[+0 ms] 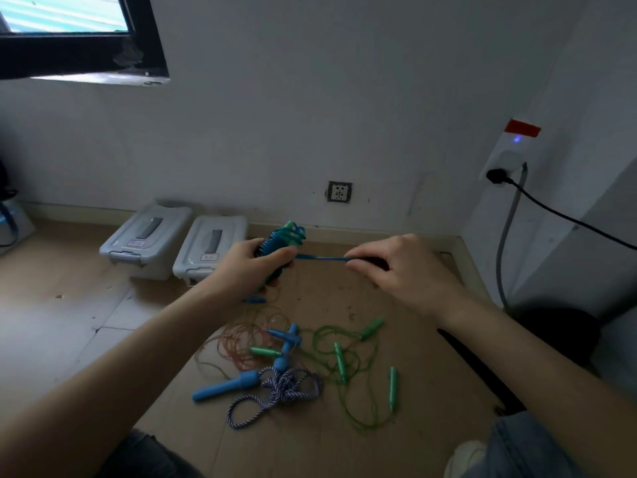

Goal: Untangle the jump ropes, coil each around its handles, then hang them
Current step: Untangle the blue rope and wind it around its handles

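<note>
My left hand (253, 262) grips a blue jump rope bundle (281, 241), coiled around its handles, held up over the floor. A blue rope strand (320, 258) runs taut from the bundle to my right hand (396, 267), which pinches its end. Below on the cardboard lies a tangle: a green rope (348, 360) with several green handles, a thin orange rope (246, 339), small blue handles (287, 338), and a purple-white braided rope (286, 391) with a large blue handle (225, 388).
Two grey lidded plastic bins (148, 241) (210, 251) stand against the wall behind the bundle. A wall socket (339, 192) is above the skirting. A black cable (565, 215) and a grey hose run down at the right. My knees frame the bottom edge.
</note>
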A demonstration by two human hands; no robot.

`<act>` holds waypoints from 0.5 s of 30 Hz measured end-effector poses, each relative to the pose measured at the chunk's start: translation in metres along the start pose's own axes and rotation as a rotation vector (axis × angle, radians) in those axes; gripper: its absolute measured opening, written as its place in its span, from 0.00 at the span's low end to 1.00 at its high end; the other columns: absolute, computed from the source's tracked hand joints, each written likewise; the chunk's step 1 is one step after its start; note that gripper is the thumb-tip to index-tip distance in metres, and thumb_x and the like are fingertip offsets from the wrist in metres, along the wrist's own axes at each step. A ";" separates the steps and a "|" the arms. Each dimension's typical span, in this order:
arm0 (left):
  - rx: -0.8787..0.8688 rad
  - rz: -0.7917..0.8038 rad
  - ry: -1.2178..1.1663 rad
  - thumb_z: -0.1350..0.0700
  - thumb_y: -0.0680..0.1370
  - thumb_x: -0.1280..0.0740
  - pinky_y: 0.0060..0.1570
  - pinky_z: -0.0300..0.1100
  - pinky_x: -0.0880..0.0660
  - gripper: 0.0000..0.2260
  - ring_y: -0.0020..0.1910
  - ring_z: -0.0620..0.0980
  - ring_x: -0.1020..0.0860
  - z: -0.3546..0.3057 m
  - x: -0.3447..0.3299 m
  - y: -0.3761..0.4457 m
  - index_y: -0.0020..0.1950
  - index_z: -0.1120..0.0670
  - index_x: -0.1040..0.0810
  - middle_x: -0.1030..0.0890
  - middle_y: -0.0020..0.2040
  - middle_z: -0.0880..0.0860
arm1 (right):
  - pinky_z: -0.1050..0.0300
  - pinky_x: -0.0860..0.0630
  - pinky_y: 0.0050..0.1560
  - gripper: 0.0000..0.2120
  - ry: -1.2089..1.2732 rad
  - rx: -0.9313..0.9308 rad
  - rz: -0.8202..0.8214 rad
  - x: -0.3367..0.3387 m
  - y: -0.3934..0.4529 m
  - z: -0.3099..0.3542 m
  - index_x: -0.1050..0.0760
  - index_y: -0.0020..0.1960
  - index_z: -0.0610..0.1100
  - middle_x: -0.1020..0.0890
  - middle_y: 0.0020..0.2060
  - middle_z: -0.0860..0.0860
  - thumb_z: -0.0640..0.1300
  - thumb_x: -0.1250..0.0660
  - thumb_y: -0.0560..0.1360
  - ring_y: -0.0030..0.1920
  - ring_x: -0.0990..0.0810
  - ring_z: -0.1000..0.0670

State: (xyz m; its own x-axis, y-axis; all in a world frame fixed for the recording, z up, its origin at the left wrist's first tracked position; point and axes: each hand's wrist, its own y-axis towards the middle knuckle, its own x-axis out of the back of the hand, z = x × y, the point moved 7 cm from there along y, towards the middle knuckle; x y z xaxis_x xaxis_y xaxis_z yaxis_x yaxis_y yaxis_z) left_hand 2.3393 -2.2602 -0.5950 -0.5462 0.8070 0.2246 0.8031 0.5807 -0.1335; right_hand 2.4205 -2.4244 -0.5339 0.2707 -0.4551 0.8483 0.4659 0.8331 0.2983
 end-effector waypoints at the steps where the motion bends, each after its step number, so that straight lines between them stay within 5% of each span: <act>1: 0.005 -0.006 0.015 0.51 0.73 0.32 0.23 0.28 0.28 0.05 0.22 0.35 0.25 0.002 0.000 0.001 0.39 0.48 0.26 0.21 0.25 0.42 | 0.67 0.27 0.39 0.10 0.035 -0.006 -0.013 0.001 0.000 -0.002 0.20 0.56 0.45 0.16 0.37 0.52 0.43 0.34 0.75 0.33 0.21 0.57; 3: 0.004 -0.028 0.055 0.51 0.73 0.32 0.22 0.28 0.29 0.05 0.25 0.38 0.24 0.006 0.002 0.004 0.39 0.48 0.26 0.20 0.27 0.45 | 0.71 0.26 0.36 0.12 0.165 -0.025 -0.036 0.005 0.000 -0.006 0.23 0.58 0.46 0.16 0.37 0.55 0.40 0.33 0.75 0.30 0.20 0.59; 8: -0.022 0.082 0.241 0.52 0.74 0.32 0.25 0.30 0.27 0.04 0.29 0.41 0.25 0.012 -0.013 0.002 0.41 0.47 0.26 0.22 0.34 0.48 | 0.67 0.24 0.38 0.04 0.538 -0.087 -0.242 0.015 0.000 -0.010 0.24 0.40 0.46 0.16 0.32 0.52 0.40 0.30 0.72 0.32 0.18 0.56; 11: -0.074 0.170 0.401 0.52 0.74 0.33 0.24 0.28 0.31 0.06 0.26 0.39 0.27 0.019 -0.029 -0.005 0.48 0.51 0.25 0.23 0.34 0.48 | 0.73 0.29 0.41 0.08 0.516 -0.195 -0.343 0.020 0.000 -0.019 0.23 0.35 0.53 0.19 0.35 0.57 0.43 0.27 0.69 0.39 0.21 0.59; 13: -0.092 0.195 0.444 0.52 0.74 0.33 0.24 0.28 0.32 0.07 0.24 0.38 0.27 0.022 -0.036 -0.008 0.49 0.52 0.25 0.24 0.32 0.47 | 0.69 0.30 0.50 0.08 0.589 -0.303 -0.316 0.017 0.001 -0.028 0.25 0.36 0.51 0.20 0.42 0.57 0.43 0.29 0.71 0.47 0.22 0.55; 15: -0.082 0.237 0.423 0.52 0.74 0.33 0.23 0.28 0.32 0.06 0.21 0.36 0.27 0.022 -0.043 -0.009 0.49 0.52 0.25 0.25 0.32 0.47 | 0.59 0.25 0.53 0.06 1.017 -0.379 -0.151 0.000 0.000 -0.027 0.28 0.40 0.46 0.16 0.42 0.50 0.41 0.36 0.76 0.50 0.19 0.47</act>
State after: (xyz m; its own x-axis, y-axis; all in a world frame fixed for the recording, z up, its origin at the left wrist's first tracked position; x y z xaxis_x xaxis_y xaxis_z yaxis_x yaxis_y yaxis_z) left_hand 2.3504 -2.2979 -0.6250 -0.2156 0.7916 0.5718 0.9190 0.3625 -0.1553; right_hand 2.4435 -2.4325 -0.5459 0.6768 -0.7361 0.0049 0.7343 0.6755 0.0673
